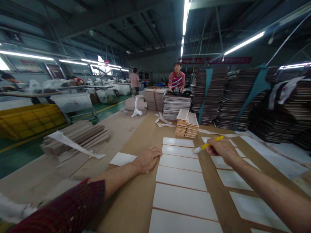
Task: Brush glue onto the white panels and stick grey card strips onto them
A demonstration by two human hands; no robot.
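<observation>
My right hand [220, 149] grips a paintbrush [204, 146] with a yellow handle. Its pale bristles rest at the right end of a white panel [178, 150], the second from the far end of a row. That panel has a shiny patch. My left hand [148, 159] lies with fingers extended at the panel's left end, holding nothing. Several more white panels [181, 177] with brown edges run toward me in the same row. A second row of white panels [234, 179] lies under and beside my right forearm. A single white panel [122, 159] sits left of my left hand, partly covered by it.
Stacked narrow boards [187, 124] stand beyond the row. Bundled grey boards [75, 137] lie at left with a white strip. Tall dark stacks [209, 97] line the back right. A person [177, 81] is behind a pile of sheets [175, 106]; a yellow bin [31, 119] stands left.
</observation>
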